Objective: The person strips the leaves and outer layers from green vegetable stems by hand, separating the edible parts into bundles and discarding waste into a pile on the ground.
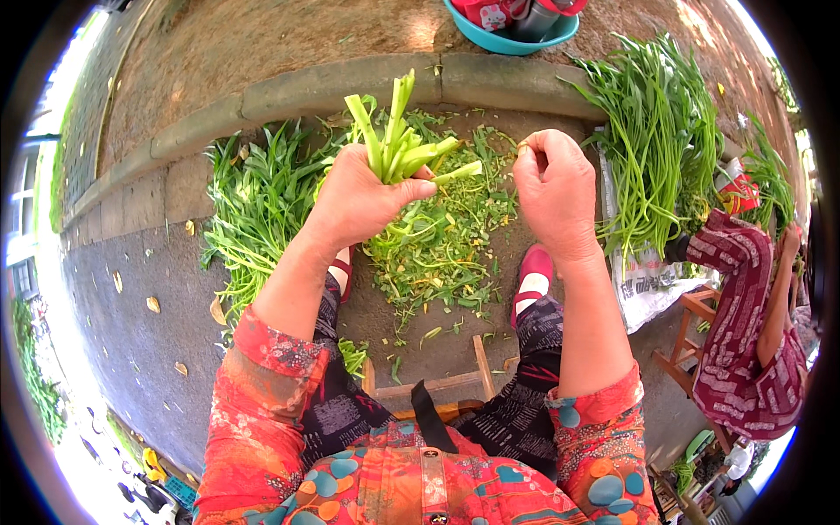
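Note:
My left hand [350,203] is closed round a bunch of thick pale-green leafy-vegetable stems [398,144], cut ends pointing up and away from me. My right hand [560,197] is apart from the bunch, a little to its right, with its fingers curled in and pinched; anything small inside is hidden. Below and between both hands, a scatter of green and yellowed leaf trimmings [446,258] covers the ground between my feet. Beyond my left forearm lies a heap of long leafy greens [262,197].
A larger heap of greens [652,131] lies at the right on a pale plastic sack [643,297]. A stone curb [341,83] crosses behind, with a turquoise basin [507,39] beyond it. Another person [744,350] sits at the far right. A wooden stool [446,382] is beneath me.

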Demonstrator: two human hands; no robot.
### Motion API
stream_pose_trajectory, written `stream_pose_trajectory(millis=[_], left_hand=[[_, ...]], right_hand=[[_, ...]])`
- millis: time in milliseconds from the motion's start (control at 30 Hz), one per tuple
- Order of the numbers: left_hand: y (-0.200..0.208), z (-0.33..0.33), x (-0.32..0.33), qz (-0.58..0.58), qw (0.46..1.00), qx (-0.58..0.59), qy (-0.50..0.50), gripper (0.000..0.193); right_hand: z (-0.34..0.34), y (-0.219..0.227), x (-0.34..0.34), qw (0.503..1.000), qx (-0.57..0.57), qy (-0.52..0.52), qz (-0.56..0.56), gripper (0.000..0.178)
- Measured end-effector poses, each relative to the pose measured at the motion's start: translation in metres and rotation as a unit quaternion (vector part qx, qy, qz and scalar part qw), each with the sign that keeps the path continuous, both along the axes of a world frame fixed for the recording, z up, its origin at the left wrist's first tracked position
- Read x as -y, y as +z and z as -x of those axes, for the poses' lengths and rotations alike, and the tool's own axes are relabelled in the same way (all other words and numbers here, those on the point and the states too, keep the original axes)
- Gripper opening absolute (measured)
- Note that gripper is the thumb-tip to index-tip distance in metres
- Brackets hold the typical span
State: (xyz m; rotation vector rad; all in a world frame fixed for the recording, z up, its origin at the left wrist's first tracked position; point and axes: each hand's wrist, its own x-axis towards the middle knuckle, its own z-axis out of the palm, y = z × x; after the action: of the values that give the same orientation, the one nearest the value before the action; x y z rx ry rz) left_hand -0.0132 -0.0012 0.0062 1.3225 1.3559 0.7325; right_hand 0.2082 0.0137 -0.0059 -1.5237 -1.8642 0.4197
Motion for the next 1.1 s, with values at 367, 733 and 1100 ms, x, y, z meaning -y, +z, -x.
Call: stream_pose_trajectory(millis=[367, 733, 1100], left_hand=[[-0.002, 0.004, -0.002, -0.009, 0.999, 0.046, -0.007, 0.017], [0.003, 0.007, -0.003, 0.054, 0.997, 0.044, -0.034, 0.022], [0.005, 0.005, -0.004, 0.090, 0.995, 0.008, -0.044, 0.024]], right_hand=[[0.002, 0.005, -0.001, 0.985, -0.153, 0.063, 0.045, 0.013], [0.008, 0.008, 0.005, 0.972, 0.049, 0.203, -0.111, 0.010], [0.009, 0.007, 0.010, 0.978, 0.048, 0.193, -0.070, 0.009]])
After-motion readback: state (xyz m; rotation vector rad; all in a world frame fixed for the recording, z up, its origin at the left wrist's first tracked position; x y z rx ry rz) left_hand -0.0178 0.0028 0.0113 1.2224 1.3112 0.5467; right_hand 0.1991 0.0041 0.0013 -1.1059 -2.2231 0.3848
